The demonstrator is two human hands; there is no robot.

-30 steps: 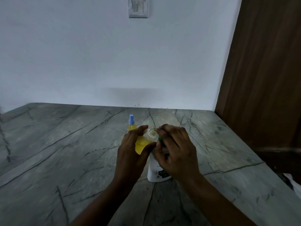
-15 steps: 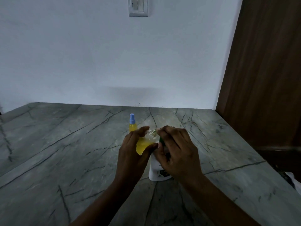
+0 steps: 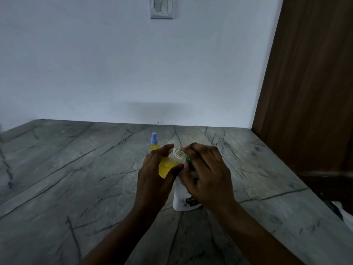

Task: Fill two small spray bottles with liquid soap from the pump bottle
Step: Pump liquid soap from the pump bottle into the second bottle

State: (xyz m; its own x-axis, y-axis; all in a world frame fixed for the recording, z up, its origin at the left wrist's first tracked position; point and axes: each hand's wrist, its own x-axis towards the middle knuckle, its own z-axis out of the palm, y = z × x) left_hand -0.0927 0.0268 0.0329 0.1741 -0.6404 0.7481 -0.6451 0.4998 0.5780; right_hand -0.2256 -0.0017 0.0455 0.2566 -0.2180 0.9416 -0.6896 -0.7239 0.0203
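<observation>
1. Grey veined stone counter (image 3: 76,188), dim light.
2. Clear uncapped spray bottle (image 3: 169,165): bare threaded neck, about half full of yellow liquid, tilted, gripped by the left hand (image 3: 152,178) above the counter.
3. Its mouth meets the green nozzle under the right hand (image 3: 206,175), whose fingers curl over the white pump bottle (image 3: 180,199).
4. Behind the left hand stands the blue-capped spray bottle (image 3: 154,142), upright and yellow-filled.

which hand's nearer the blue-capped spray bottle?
Left. Left hand, holding the open bottle, is just in front of the blue-capped spray bottle; right hand is farther right, on the pump bottle.
</observation>
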